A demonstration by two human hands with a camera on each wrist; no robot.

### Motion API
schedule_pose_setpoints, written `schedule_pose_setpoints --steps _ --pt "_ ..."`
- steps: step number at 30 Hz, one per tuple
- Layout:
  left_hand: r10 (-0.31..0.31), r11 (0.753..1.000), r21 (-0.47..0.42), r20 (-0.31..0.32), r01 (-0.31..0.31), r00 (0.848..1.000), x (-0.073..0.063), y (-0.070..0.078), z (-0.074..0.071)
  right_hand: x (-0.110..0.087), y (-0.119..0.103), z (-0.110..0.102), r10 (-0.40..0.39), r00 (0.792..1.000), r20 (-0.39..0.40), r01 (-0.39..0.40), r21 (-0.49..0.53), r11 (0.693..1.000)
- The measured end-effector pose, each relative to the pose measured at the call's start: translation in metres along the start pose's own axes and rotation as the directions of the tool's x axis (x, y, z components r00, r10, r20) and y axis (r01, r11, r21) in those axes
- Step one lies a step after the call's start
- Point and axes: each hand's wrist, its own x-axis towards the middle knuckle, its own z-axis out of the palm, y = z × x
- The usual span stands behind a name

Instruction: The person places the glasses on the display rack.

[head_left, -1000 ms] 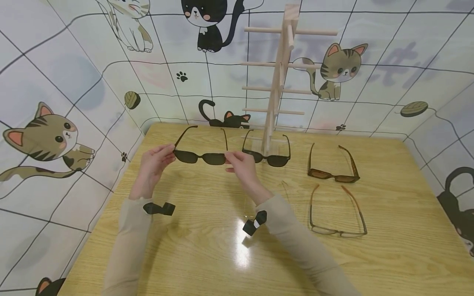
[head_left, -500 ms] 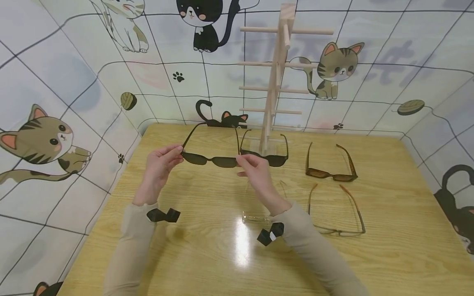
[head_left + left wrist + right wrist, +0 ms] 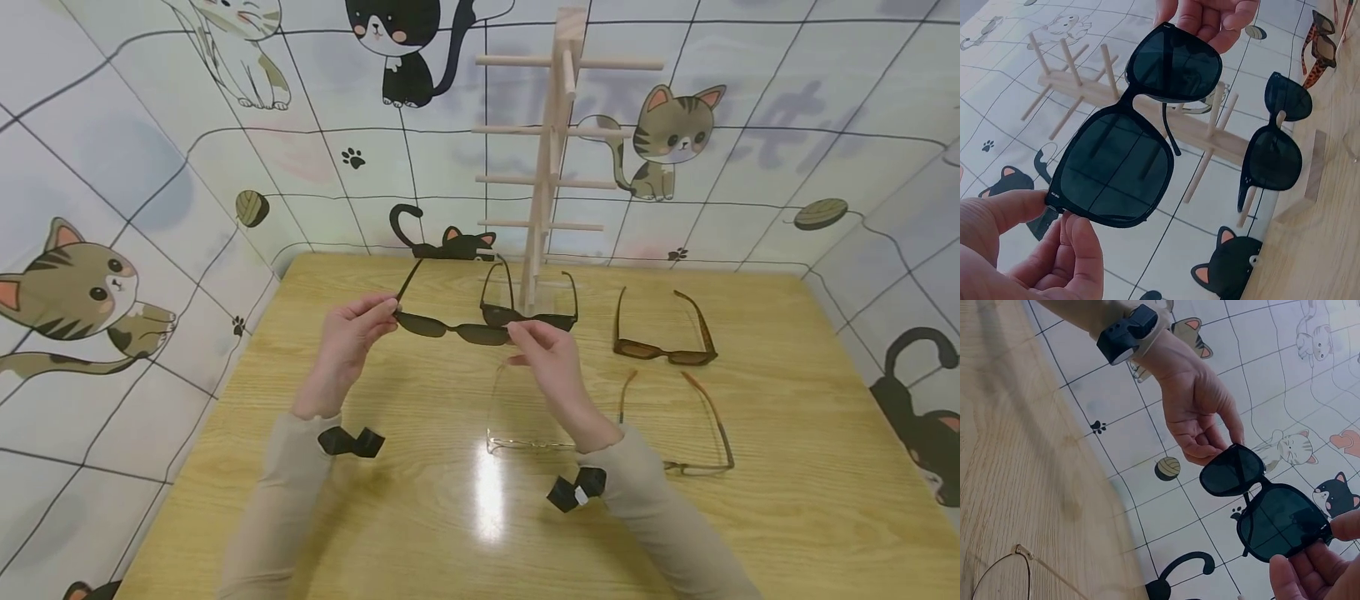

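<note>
Black sunglasses (image 3: pixel 483 335) with dark lenses and unfolded temples are held up over the table by both hands. My left hand (image 3: pixel 352 346) pinches the left end of the frame at the hinge. At the opposite end, my right hand (image 3: pixel 553 358) grips the other hinge between thumb and fingers. The lenses (image 3: pixel 1116 162) fill the middle of the left wrist view. Just behind, a second pair of black sunglasses (image 3: pixel 1275 156) sits at the lowest pegs of a wooden peg rack (image 3: pixel 550 158); in the head view my right hand partly covers that pair.
On the table (image 3: pixel 420 517), tortoiseshell sunglasses (image 3: pixel 686 358) and brown-templed eyeglasses (image 3: pixel 708 468) lie to the right with temples unfolded. Thin gold-rimmed glasses (image 3: pixel 517 443) lie below my right hand. A cat-patterned backdrop (image 3: pixel 315 158) surrounds the back and sides.
Both hands have carried the black sunglasses to the right, so they now overlap the rack's sunglasses in the head view. The head view has shifted slightly; my right forearm now covers part of the brown-templed eyeglasses.
</note>
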Motion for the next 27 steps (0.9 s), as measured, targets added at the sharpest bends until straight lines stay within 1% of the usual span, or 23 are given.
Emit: schedule_pose_setpoints --steps 6,13,17,20,24,27 --pt "-0.014 1.000 0.007 0.024 0.014 1.000 0.002 -0.008 0.013 -0.004 0.002 -0.014 0.005 1.000 -0.029 -0.005 -0.021 1.000" --pt "-0.036 0.999 0.020 0.030 0.035 0.999 0.006 -0.016 0.028 -0.008 0.003 -0.029 0.021 0.998 -0.065 -0.022 -0.023 0.999" --pt "-0.039 0.999 0.031 0.029 0.038 0.999 0.009 -0.024 0.039 -0.008 0.003 -0.038 -0.011 0.995 -0.103 0.010 -0.009 1.000" --pt "-0.039 0.999 0.034 0.045 0.038 0.998 0.012 -0.029 0.046 -0.008 0.004 -0.046 -0.027 0.991 -0.128 0.027 -0.002 1.000" --pt "-0.035 0.999 0.027 0.065 0.033 0.997 0.017 -0.035 0.055 -0.006 0.005 -0.057 -0.024 0.992 -0.127 0.020 -0.029 0.999" --pt "-0.033 0.999 0.025 0.059 0.032 0.998 0.021 -0.039 0.062 -0.003 0.005 -0.066 -0.024 0.992 -0.121 0.017 -0.061 0.998"
